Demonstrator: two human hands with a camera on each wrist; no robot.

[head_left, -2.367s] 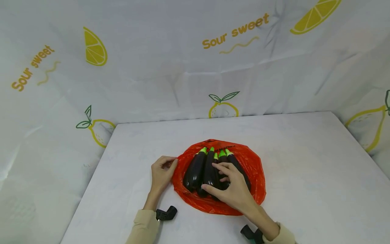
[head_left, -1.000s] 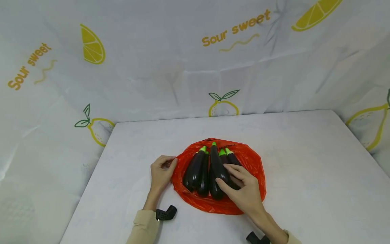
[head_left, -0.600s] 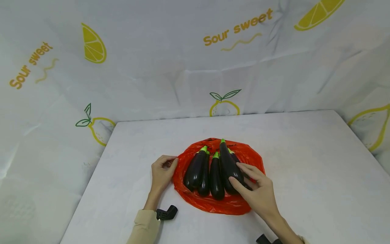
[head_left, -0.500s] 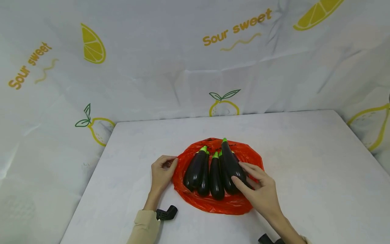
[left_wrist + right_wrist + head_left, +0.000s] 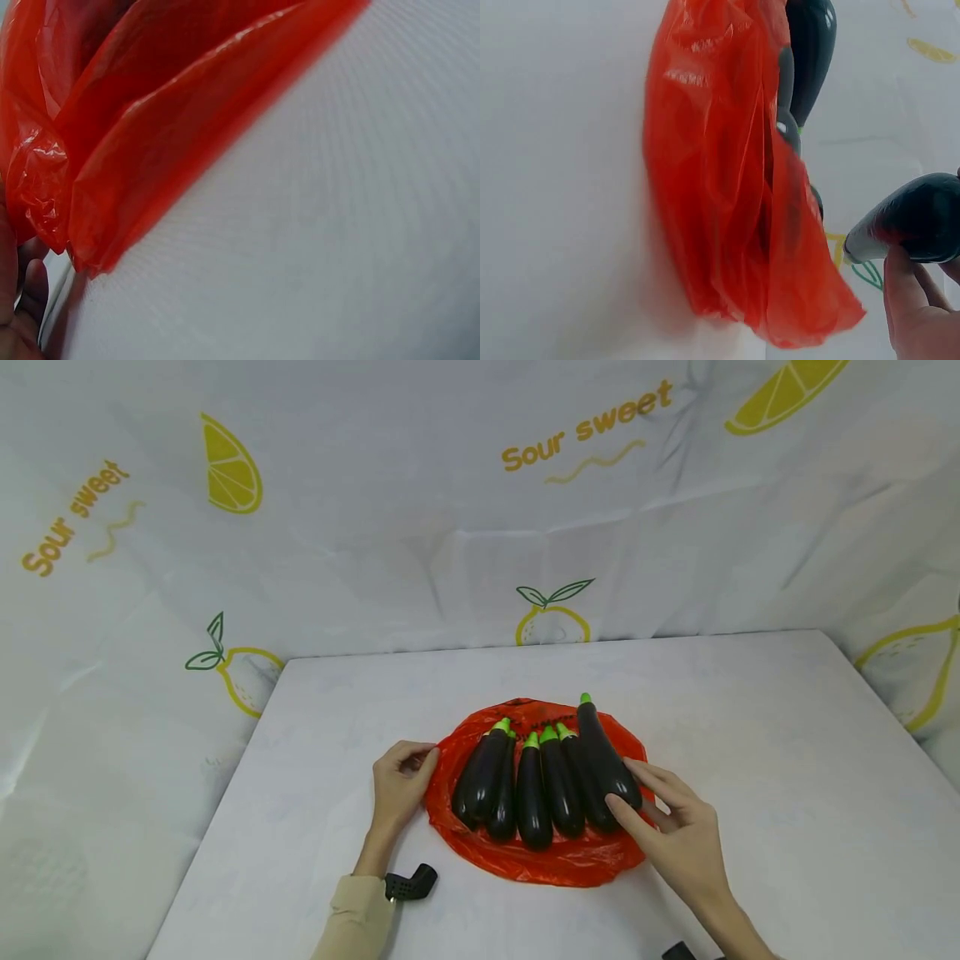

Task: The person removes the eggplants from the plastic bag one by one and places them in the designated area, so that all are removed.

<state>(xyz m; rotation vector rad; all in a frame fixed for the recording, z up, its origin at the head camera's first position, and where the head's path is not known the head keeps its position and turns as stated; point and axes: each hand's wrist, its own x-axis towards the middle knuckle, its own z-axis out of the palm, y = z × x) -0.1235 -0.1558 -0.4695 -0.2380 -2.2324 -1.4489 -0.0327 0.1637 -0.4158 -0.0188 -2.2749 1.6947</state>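
Observation:
A red plastic bag (image 5: 517, 867) lies spread on the table with its mouth upward, and several dark eggplants (image 5: 533, 802) with green stem ends lie side by side in it. My left hand (image 5: 397, 787) pinches the bag's left rim between thumb and fingers. With the thumb on one side and fingers on the other, my right hand (image 5: 686, 843) grips the thick end of another eggplant (image 5: 603, 756) over the bag's right part. In the right wrist view this gripped eggplant (image 5: 911, 221) is held up, apart from the crumpled bag side (image 5: 705, 150).
The white table (image 5: 780, 760) extends around the bag on all sides. Behind it hangs a white cloth (image 5: 360, 543) printed with lemons and lettering. A black wrist camera (image 5: 411, 883) sits at the left cuff, and another (image 5: 678, 952) shows by the right wrist.
The right hand has taken hold of an eggplant from the middle of the group and moved it rightward, uncovering the other eggplants. The left hand has stayed on the bag's rim.

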